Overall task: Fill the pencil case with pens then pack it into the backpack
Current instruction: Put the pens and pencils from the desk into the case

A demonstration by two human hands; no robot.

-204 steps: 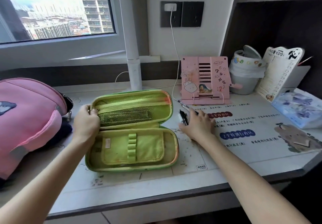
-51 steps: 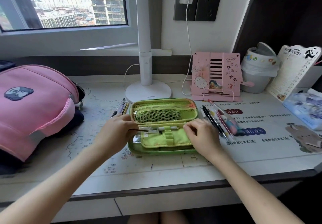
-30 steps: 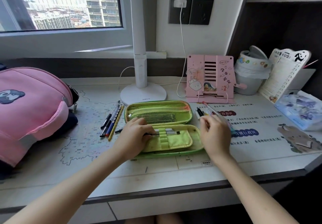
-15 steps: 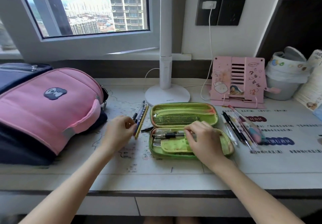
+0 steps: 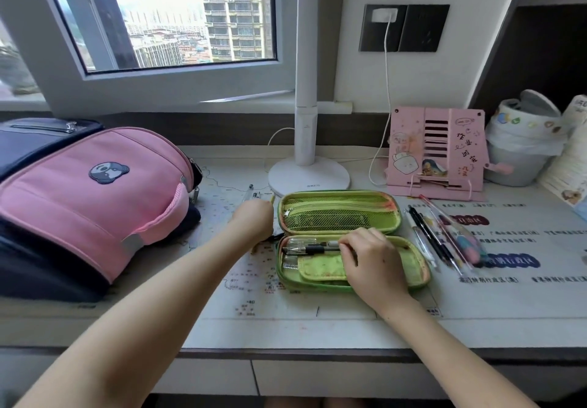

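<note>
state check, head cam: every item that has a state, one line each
Pencil case: open, flat on desk.
Cased pens: lying in lower half.
Right hand: grip pinching one of the cased pens.
Left pens: on desk beside case.
Left hand: grip curled round left pens.
Loose pens: on desk, right of case.
Backpack: lying down; opening not visible.
Charger: plugged in.
Bin lid: raised.

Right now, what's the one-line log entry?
step: filling pencil case | right grip: pinches black pen in case | left grip: over loose pens beside case, hold unclear | backpack: awaiting case
</note>
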